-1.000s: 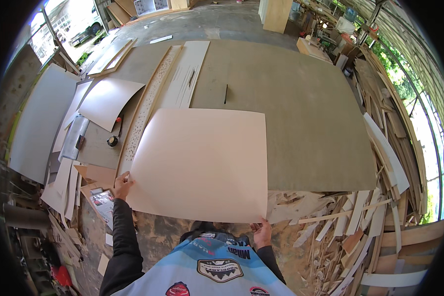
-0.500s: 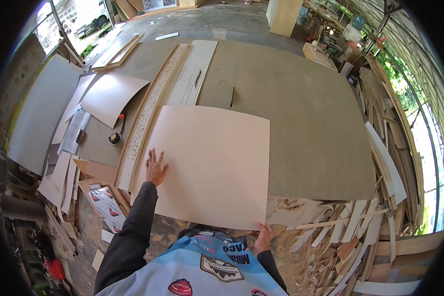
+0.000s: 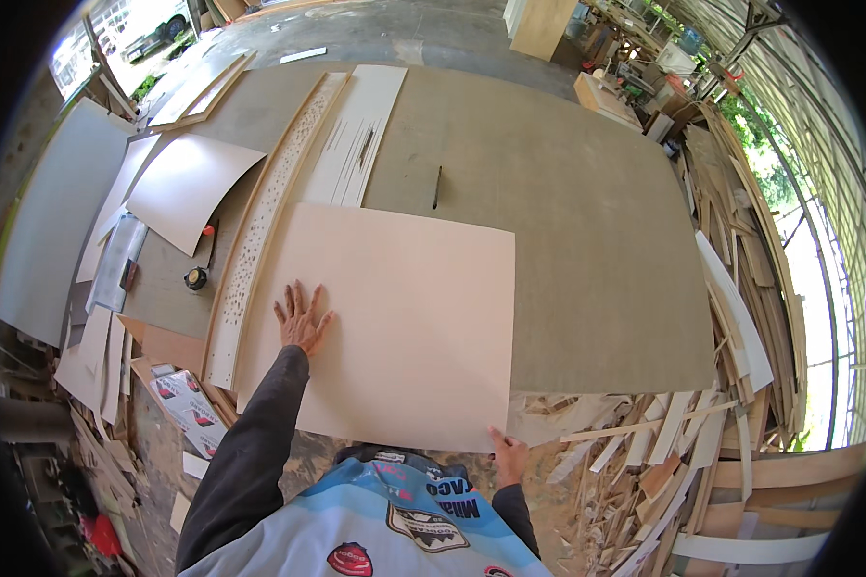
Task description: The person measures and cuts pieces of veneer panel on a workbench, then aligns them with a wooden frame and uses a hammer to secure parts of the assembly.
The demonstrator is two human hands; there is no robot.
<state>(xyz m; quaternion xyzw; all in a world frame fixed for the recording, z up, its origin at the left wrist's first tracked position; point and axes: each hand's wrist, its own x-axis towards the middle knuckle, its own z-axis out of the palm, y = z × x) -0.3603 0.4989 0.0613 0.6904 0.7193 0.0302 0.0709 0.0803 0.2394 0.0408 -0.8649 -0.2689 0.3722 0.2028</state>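
A large pale pink rectangular sheet [image 3: 404,317] lies on the grey-brown worktable in front of me, its near edge close to my body. My left hand [image 3: 303,322] rests flat on its left part, fingers spread. At the near right corner, my right hand [image 3: 507,456] pinches the sheet's edge, thumb on top and the other fingers partly hidden. Along the sheet's left side runs a long wooden-edged strip [image 3: 267,202] dotted with holes. Beyond the sheet lie a white board [image 3: 368,115] with dark slits and a thin dark stick-like tool [image 3: 438,188].
A black tape measure [image 3: 195,278] and a curled pale sheet [image 3: 191,188] lie on the table's left. Wood offcuts [image 3: 659,433] heap up at the near right, below the table edge [image 3: 616,390]. Stacked planks [image 3: 741,221] line the right side.
The view has turned slightly right. My left hand's fingers have spread wider, and the hand sits a little further right on the sheet. My right hand keeps the same corner.
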